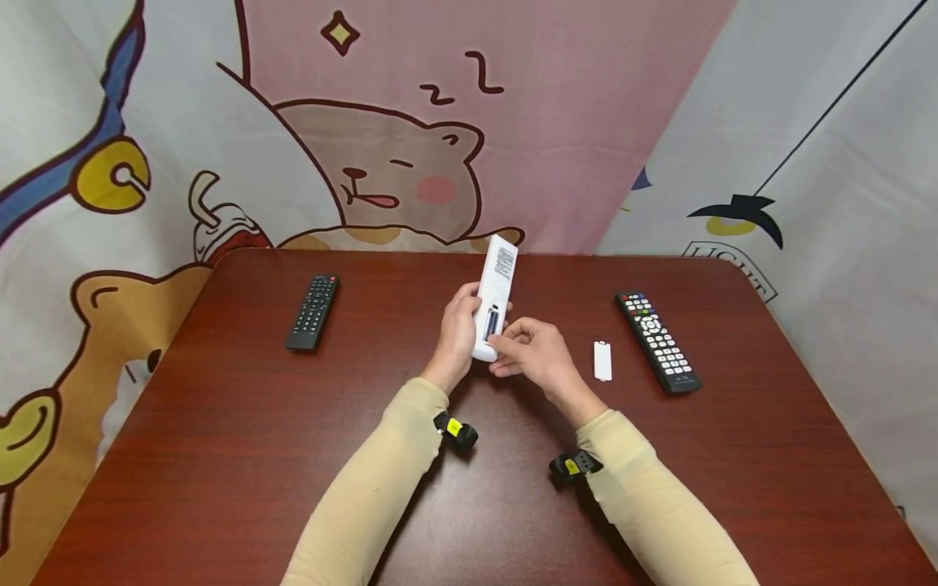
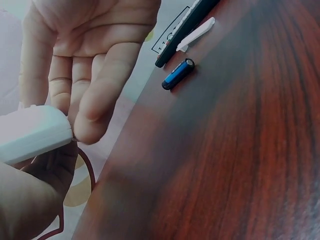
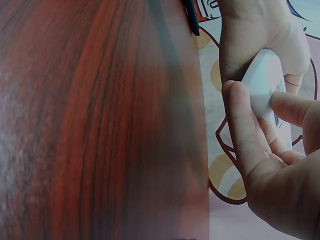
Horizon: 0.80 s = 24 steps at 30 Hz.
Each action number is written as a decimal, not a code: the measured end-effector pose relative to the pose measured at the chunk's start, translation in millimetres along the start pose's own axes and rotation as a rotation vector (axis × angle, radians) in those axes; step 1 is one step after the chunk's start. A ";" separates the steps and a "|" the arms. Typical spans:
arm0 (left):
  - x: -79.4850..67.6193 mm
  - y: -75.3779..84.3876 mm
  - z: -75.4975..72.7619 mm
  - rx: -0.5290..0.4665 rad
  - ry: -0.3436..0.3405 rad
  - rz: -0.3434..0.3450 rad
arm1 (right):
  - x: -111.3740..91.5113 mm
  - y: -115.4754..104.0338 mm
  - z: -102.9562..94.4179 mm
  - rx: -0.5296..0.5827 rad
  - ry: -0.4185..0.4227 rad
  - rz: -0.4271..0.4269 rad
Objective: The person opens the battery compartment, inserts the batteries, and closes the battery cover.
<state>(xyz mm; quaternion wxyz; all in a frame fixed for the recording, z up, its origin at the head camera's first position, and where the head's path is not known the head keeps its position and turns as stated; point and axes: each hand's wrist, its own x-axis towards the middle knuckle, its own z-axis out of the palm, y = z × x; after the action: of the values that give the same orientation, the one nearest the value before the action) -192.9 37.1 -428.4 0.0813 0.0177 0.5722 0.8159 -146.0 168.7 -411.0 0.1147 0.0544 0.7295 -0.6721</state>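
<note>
My left hand (image 1: 458,332) grips a white remote control (image 1: 500,273) tilted with its back toward me, above the table. The battery compartment in its lower half is uncovered, and a dark battery (image 1: 493,320) shows inside. At the near end of this compartment my right hand (image 1: 541,356) presses its thumb, with the index finger around the remote's end; the right wrist view shows the remote's tip between thumb and finger. A blue and black battery (image 2: 178,75) lies on the table, seen in the left wrist view. Right of my hands lies a small white battery cover (image 1: 602,361).
A black remote (image 1: 313,313) lies at the left of the brown table (image 1: 220,456). Another black remote with white buttons (image 1: 658,342) is at the right, beyond the cover. Behind the table's far edge hangs a printed curtain (image 1: 572,122).
</note>
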 end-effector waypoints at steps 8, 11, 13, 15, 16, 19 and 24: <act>-0.6 0.0 0.1 0.001 -0.007 -0.008 | -0.5 2.2 -9.7 -0.050 0.002 0.014; -0.7 0.0 -0.5 -0.010 -0.010 -0.016 | -0.5 3.4 -14.0 -0.053 0.004 0.010; -0.5 -0.4 -1.0 -0.009 -0.015 -0.019 | -1.1 3.7 -16.9 -0.060 0.007 0.008; 0.1 -0.8 -1.7 -0.013 -0.023 -0.019 | -0.9 4.1 -19.8 -0.060 0.012 0.009; 0.5 -1.2 -2.0 -0.013 -0.025 -0.020 | -1.1 4.0 -21.2 -0.064 0.014 0.010; 0.9 -1.3 -2.5 -0.015 -0.028 -0.020 | -1.1 3.4 -25.7 -0.067 0.018 0.011; 1.4 -0.4 -2.8 -0.026 -0.019 -0.027 | -1.6 1.8 -33.3 -0.102 0.029 0.020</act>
<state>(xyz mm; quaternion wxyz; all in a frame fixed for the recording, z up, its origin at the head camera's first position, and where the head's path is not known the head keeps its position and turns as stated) -194.6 34.9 -429.8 0.0979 0.0168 0.5609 0.8219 -147.1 202.0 -410.1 0.1137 0.0654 0.7639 -0.6318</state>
